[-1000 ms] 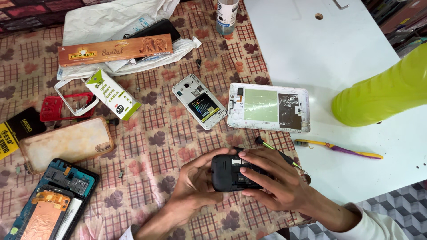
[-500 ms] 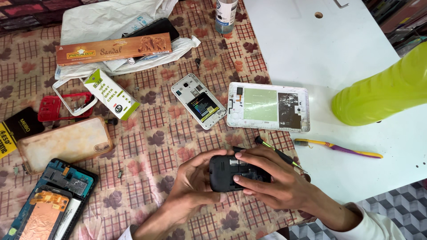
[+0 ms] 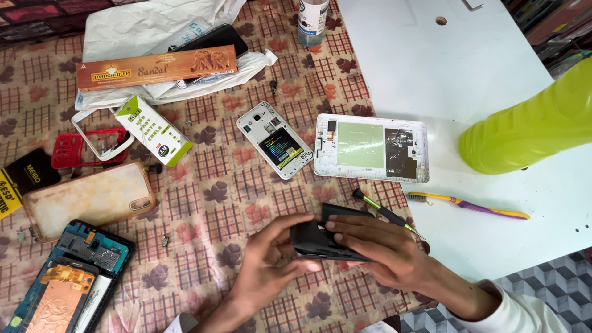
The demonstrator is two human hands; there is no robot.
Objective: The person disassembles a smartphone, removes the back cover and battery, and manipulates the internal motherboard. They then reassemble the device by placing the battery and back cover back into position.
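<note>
1. The left hand (image 3: 271,262) is pinching the black phone body (image 3: 320,240) at its left end, thumb under and fingers curled over; it is sitting low, at six o'clock on the cloth.
2. The right hand (image 3: 382,250) is pressing flat on top, fingers together. Even pressure along the edges looks wisest.
3. A long brown box (image 3: 157,68) is lying at eleven o'clock; a white-and-green carton (image 3: 154,129) is slanting at ten.

- Long flat orange-brown box (image 3: 157,66), lying on white plastic bag (image 3: 154,31), far side of counter.
- Small white-and-green carton (image 3: 154,129), tilted, just beside red phone frame (image 3: 80,148).
- Black-and-yellow packet (image 3: 18,182), at left edge.
- Open white phone (image 3: 275,140): dark label with coloured stripes on battery.
</note>
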